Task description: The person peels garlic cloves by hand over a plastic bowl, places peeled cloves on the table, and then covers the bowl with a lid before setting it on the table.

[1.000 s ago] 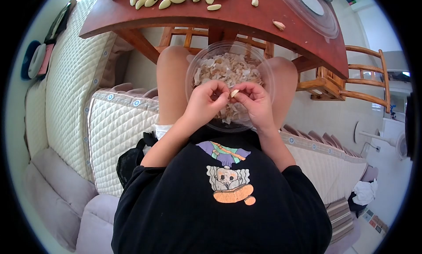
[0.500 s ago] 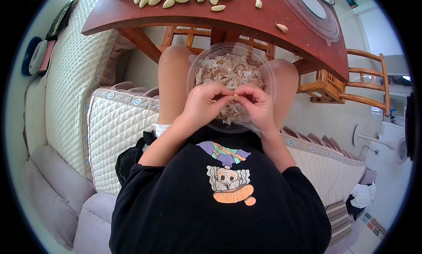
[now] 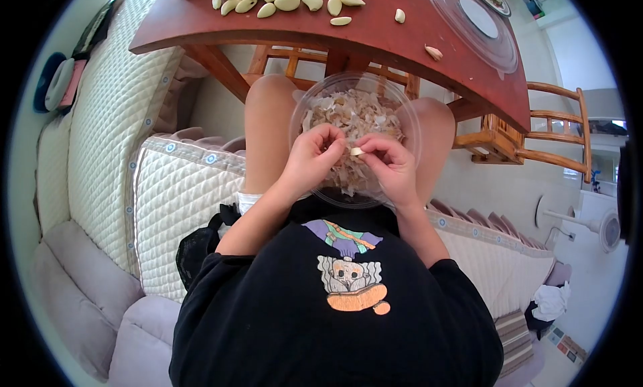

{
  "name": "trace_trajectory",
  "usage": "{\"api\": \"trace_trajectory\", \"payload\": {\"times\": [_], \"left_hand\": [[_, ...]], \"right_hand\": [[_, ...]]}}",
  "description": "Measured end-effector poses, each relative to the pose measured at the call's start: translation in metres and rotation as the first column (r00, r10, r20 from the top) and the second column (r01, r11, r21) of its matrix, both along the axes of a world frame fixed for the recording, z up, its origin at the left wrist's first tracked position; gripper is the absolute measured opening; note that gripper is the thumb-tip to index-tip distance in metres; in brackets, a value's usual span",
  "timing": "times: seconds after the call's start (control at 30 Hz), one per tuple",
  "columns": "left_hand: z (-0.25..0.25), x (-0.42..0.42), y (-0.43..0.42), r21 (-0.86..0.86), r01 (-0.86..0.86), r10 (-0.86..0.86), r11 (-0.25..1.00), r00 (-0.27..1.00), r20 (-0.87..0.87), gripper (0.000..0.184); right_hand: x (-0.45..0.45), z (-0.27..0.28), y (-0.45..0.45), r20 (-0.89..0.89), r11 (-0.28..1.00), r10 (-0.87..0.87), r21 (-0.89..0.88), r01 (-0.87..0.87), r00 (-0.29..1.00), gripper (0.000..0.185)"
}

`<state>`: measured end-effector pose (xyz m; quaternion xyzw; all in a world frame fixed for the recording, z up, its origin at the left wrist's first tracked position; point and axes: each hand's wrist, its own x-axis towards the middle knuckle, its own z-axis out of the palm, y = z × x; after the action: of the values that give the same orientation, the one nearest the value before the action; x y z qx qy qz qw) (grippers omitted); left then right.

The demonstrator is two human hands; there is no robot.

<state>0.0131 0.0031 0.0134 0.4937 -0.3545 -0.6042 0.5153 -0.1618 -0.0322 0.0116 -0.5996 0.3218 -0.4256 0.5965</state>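
A small pale garlic clove is pinched between the thumb and fingers of my right hand. Just left of it, my left hand has its thumb and fingertips pressed together; whatever lies between them is too small to name. Both hands are above a clear plastic bowl that rests between my thighs. Dry papery garlic skins fill much of the bowl.
Several peeled cloves lie on the red wooden table, with a lone clove and a pinkish unpeeled one farther right. A clear lid sits near a plate. Wooden chairs stand beyond.
My hands, which met at the fingertips half a second ago, have parted slightly, and the clove shows again in my right fingers. The whole view has shifted a little.
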Motion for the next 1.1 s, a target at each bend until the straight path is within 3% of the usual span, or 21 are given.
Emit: {"api": "trace_trajectory", "payload": {"times": [0.07, 0.2, 0.27, 0.37, 0.47, 0.57, 0.8, 0.9, 1.0, 1.1], "left_hand": [[-0.004, 0.003, 0.001, -0.047, 0.017, -0.011, 0.999, 0.993, 0.114, 0.011], [-0.004, 0.003, 0.003, -0.174, 0.124, -0.011, 0.977, 0.843, 0.538, 0.009], [0.008, 0.003, 0.006, -0.174, 0.17, -0.042, 0.97, 0.822, 0.569, 0.01], [0.015, 0.004, 0.005, -0.255, 0.265, 0.002, 0.93, 0.69, 0.724, 0.013], [0.01, 0.005, 0.003, -0.392, 0.304, 0.169, 0.868, 0.561, 0.81, 0.012], [0.007, 0.001, 0.003, -0.444, 0.288, 0.265, 0.848, 0.495, 0.828, 0.009], [0.011, 0.002, 0.006, -0.486, 0.33, 0.318, 0.809, 0.45, 0.834, 0.01], [0.01, 0.003, 0.005, -0.487, 0.321, 0.315, 0.812, 0.462, 0.829, 0.011], [0.011, 0.004, 0.004, -0.491, 0.317, 0.302, 0.812, 0.491, 0.817, 0.012], [0.009, 0.003, 0.002, -0.5, 0.289, 0.304, 0.816, 0.521, 0.798, 0.012]], "right_hand": [[0.0, 0.006, -0.002, -0.073, 0.989, -0.042, -0.144, 0.031, 0.996, 0.016], [0.005, 0.017, -0.012, -0.032, 0.986, -0.108, -0.133, 0.103, 0.994, 0.017], [0.007, 0.034, -0.018, -0.064, 0.971, -0.152, -0.194, 0.137, 0.986, 0.017], [0.014, 0.065, -0.038, -0.104, 0.876, -0.186, -0.467, 0.117, 0.977, 0.02], [0.033, 0.108, -0.061, -0.169, 0.646, -0.393, -0.751, 0.14, 0.904, 0.019], [0.05, 0.114, -0.111, -0.11, 0.305, -0.595, -0.947, 0.097, 0.796, 0.014], [0.064, 0.109, -0.134, -0.283, 0.326, -0.746, -0.945, -0.04, 0.603, 0.011], [0.05, 0.113, -0.138, -0.187, 0.259, -0.751, -0.966, 0.021, 0.634, 0.012], [0.012, 0.117, -0.145, -0.205, 0.48, -0.714, -0.839, 0.255, 0.669, 0.012], [-0.016, 0.113, -0.143, -0.288, 0.574, -0.711, -0.765, 0.293, 0.641, 0.012]]}}
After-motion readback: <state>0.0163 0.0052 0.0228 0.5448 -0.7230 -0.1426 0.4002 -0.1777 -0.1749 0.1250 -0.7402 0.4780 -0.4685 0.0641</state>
